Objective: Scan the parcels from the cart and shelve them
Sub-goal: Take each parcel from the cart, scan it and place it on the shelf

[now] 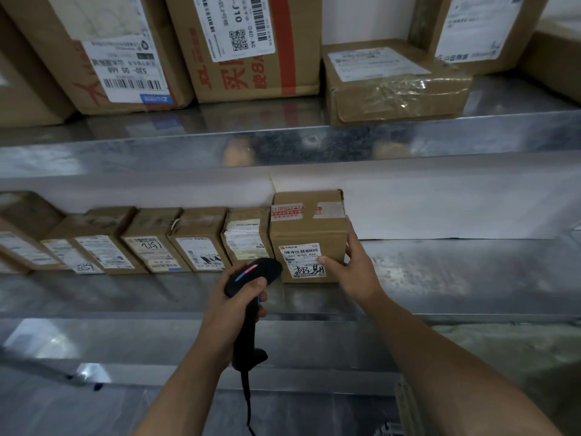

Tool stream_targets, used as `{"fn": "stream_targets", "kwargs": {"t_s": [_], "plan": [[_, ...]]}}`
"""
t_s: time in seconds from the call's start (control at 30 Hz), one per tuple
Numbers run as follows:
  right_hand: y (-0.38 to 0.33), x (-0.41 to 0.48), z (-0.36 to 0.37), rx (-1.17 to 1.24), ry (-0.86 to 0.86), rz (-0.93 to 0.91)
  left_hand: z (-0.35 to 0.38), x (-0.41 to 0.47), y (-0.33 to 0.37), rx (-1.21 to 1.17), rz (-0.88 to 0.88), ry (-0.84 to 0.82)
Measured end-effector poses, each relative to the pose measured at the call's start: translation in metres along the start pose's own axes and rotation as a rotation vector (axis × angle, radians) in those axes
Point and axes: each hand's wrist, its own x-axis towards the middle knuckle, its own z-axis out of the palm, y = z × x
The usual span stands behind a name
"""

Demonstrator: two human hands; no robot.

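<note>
**Shelving unit (456,272)**: bright sheet metal, several tiers. The parcel stands on the middle tier; one tier runs above it and another below, nearer the viewer.

**Cartons (245,45)**: large brown boxes on the tier above the parcel, with white shipping labels and red print. A flat taped box (393,86) lies above and to the right of the parcel.

**Row of small boxes (201,240)**: brown, labelled, packed side by side. The row runs away to the left of the parcel, on the same tier, and its nearest box touches the parcel's left side.

**Parcel (309,228)**: brown carton at the right end of that row and taller than its neighbours. It stands upright with its long axis vertical. The front face, which carries a white barcode label (301,259), is turned toward the viewer. Red-printed tape crosses the top edge.

**Scanner (247,328)**: black pistol-grip type, just below and left of the parcel's front face. Its long axis rises from the butt near the viewer up to the head. The nose points up and away at the label, and a red-and-blue strip glows on the head. The cable (246,394) hangs from the butt.

**Right hand (352,265)**: holds the parcel's lower right front corner. The thumb is pressed on the label's edge and the fingers lie together along the right side.

**Left hand (232,306)**: fingers curled round the scanner's grip.
</note>
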Motion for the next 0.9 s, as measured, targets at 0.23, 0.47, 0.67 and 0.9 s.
{"fn": "stream_targets", "kwargs": {"t_s": [0.23, 0.47, 0.67, 0.9], "plan": [[-0.001, -0.002, 0.001, -0.001, -0.005, 0.020, -0.012, -0.005, 0.003, -0.013, 0.001, 0.015], [-0.011, -0.017, 0.003, -0.043, 0.037, 0.057, -0.017, -0.003, 0.000, 0.057, -0.027, -0.095], [-0.005, -0.073, -0.008, -0.069, 0.230, 0.127, -0.024, -0.006, 0.005, 0.084, -0.047, -0.242], [0.026, -0.167, -0.004, -0.174, 0.398, 0.231, -0.029, -0.029, -0.009, 0.165, -0.103, -0.432]]}}
